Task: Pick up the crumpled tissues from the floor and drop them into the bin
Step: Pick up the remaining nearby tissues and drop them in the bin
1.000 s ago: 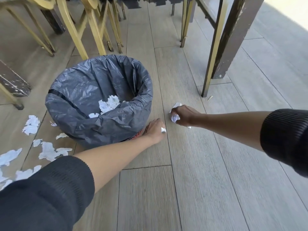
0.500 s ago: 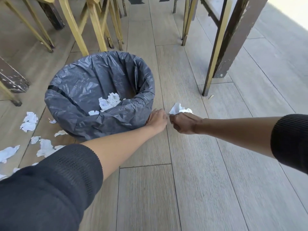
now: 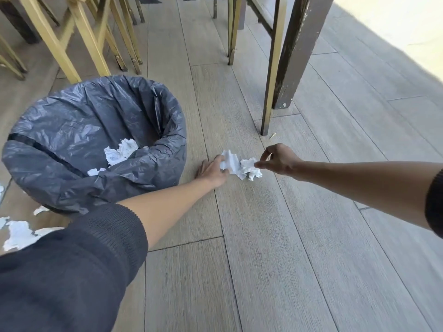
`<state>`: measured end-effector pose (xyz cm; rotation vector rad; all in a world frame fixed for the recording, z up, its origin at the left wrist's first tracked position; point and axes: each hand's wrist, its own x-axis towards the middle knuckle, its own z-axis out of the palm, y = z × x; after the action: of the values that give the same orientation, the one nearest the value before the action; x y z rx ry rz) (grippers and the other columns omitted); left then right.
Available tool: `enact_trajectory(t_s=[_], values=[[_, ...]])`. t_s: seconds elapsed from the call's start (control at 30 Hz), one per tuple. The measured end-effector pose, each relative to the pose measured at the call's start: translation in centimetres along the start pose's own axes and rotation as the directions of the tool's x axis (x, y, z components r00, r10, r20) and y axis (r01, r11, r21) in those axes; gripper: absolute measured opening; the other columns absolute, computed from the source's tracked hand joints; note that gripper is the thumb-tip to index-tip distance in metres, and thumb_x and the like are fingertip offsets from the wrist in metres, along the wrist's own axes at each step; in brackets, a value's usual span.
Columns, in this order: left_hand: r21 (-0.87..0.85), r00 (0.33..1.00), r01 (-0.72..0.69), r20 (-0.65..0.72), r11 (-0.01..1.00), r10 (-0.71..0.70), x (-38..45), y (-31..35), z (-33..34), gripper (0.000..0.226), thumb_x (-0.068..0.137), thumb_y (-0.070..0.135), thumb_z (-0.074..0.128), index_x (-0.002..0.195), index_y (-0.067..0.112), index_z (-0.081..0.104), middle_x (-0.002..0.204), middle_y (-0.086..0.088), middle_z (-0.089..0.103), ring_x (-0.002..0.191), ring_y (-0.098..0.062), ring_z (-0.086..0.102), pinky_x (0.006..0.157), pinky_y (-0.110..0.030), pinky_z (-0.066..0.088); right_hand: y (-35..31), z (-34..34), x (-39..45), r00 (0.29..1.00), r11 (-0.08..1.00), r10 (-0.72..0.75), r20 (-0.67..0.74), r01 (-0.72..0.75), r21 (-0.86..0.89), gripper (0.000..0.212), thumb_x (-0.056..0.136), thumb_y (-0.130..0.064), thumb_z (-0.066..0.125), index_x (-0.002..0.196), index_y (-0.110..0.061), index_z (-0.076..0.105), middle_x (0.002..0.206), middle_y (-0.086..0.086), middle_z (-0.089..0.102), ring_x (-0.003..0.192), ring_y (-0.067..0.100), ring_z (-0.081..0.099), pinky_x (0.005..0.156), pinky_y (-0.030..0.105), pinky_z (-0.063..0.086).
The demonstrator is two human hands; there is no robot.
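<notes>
A crumpled white tissue is stretched between my two hands just right of the bin. My left hand pinches its left end, and my right hand pinches its right end between thumb and fingertips. The bin, lined with a dark grey plastic bag, stands at the left and holds a few white tissues. More crumpled tissues lie on the floor at the lower left, partly hidden by my dark left sleeve.
Gold metal chair legs stand close behind the bin. A dark wooden table leg and a gold leg rise just beyond my right hand. Grey plank flooring stretches to the right and toward me.
My hands, which met with the tissue bunched at my right fist, have drawn apart. The tissue now spans between them, with my left hand holding one end.
</notes>
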<state>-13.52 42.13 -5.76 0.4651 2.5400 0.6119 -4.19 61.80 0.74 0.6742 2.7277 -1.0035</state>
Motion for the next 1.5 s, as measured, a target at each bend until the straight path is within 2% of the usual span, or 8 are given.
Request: enact_trajectory(t_s=[0.13, 0.27, 0.5, 0.77, 0.93, 1.1, 1.27, 1.5], values=[[0.016, 0.998, -0.043, -0.049, 0.999, 0.043, -0.6, -0.4, 0.4, 0.011, 0.095, 0.027, 0.056, 0.104, 0.025, 0.05, 0.12, -0.006, 0.05, 0.114, -0.025, 0.051, 0.082, -0.031, 0.039, 0.3, -0.3, 0.6, 0.998, 0.997, 0.061, -0.024, -0.062, -0.05, 0.037, 0.083, -0.041, 0.076, 0.099, -0.008, 0.069, 0.108, 0.007, 0.065, 0.097, 0.021, 0.059, 0.068, 0.029, 0.042], [0.131, 0.998, -0.062, -0.019, 0.989, 0.065, -1.8, -0.7, 0.3, 0.017, 0.1, 0.024, 0.048, 0.11, 0.011, 0.054, 0.126, -0.011, 0.046, 0.116, -0.026, 0.051, 0.091, -0.033, 0.041, -0.2, 0.3, 1.0, 0.996, 0.993, 0.039, -0.08, -0.048, -0.107, 0.049, 0.085, -0.044, 0.072, 0.117, -0.008, 0.06, 0.124, 0.01, 0.061, 0.115, 0.026, 0.055, 0.085, 0.036, 0.043], [0.088, 0.993, -0.11, 0.041, 0.99, 0.106, -2.8, -1.0, -0.4, 0.063, 0.093, 0.019, 0.062, 0.144, 0.028, 0.027, 0.131, -0.015, 0.031, 0.105, -0.035, 0.057, 0.087, -0.042, 0.054, -2.0, 1.8, 1.0, 0.998, 0.959, -0.049, -0.047, 0.034, -0.283, 0.062, 0.083, -0.045, 0.074, 0.128, -0.011, 0.048, 0.119, 0.012, 0.062, 0.102, 0.029, 0.059, 0.08, 0.039, 0.048], [0.275, 0.985, -0.136, 0.14, 0.952, 0.101, -3.3, -1.4, 0.2, 0.031, 0.102, 0.03, 0.047, 0.123, 0.007, 0.053, 0.138, -0.017, 0.033, 0.12, -0.033, 0.049, 0.101, -0.04, 0.044, -2.5, 1.7, 0.5, 1.0, 0.86, -0.024, 0.012, 0.027, -0.51, 0.029, 0.076, -0.031, 0.083, 0.101, -0.024, 0.07, 0.099, -0.004, 0.07, 0.086, 0.016, 0.062, 0.065, 0.025, 0.043], [0.091, 0.984, -0.174, -0.022, 0.981, 0.176, -3.6, -1.3, -0.7, 0.03, 0.095, 0.027, 0.058, 0.072, 0.01, 0.051, 0.107, -0.011, 0.046, 0.104, -0.028, 0.055, 0.076, -0.027, 0.039, -2.4, 1.0, 0.9, 1.0, 0.853, -0.013, -0.027, -0.003, -0.521, 0.007, 0.085, -0.013, 0.067, 0.091, -0.015, 0.071, 0.092, 0.004, 0.073, 0.083, 0.02, 0.068, 0.063, 0.028, 0.054], [0.039, 0.979, -0.177, -0.098, 0.983, 0.18, -3.6, -0.3, -2.7, 0.045, 0.084, 0.021, 0.069, 0.053, 0.015, 0.037, 0.074, -0.001, 0.045, 0.077, -0.019, 0.048, 0.058, -0.026, 0.032, -2.2, 0.5, 0.7, 0.994, 0.891, 0.072, 0.082, -0.027, -0.453, 0.034, 0.084, -0.025, 0.074, 0.111, -0.008, 0.062, 0.109, 0.007, 0.067, 0.099, 0.025, 0.064, 0.079, 0.037, 0.054], [-0.023, 0.982, -0.161, -0.101, 0.987, 0.158, -3.7, 1.1, -3.0, 0.011, 0.078, 0.01, 0.067, 0.071, 0.005, 0.061, 0.078, -0.007, 0.063, 0.076, -0.024, 0.062, 0.061, -0.035, 0.049, -0.5, 1.6, -0.5, 0.982, 0.893, 0.028, 0.188, 0.06, -0.446, 0.046, 0.083, -0.025, 0.077, 0.125, -0.016, 0.059, 0.119, 0.005, 0.064, 0.098, 0.021, 0.058, 0.072, 0.028, 0.045], [-0.097, 0.994, -0.108, -0.02, 0.989, 0.107, -4.1, 2.6, -2.2, 0.019, 0.089, 0.012, 0.043, 0.105, 0.007, 0.054, 0.101, -0.01, 0.061, 0.089, -0.024, 0.059, 0.073, -0.037, 0.049, -1.8, -1.1, 0.3, 0.99, 0.975, -0.075, 0.116, 0.097, -0.198, 0.038, 0.098, -0.031, 0.05, 0.065, -0.012, 0.051, 0.06, 0.003, 0.041, 0.052, 0.015, 0.038, 0.052, 0.025, 0.03]])
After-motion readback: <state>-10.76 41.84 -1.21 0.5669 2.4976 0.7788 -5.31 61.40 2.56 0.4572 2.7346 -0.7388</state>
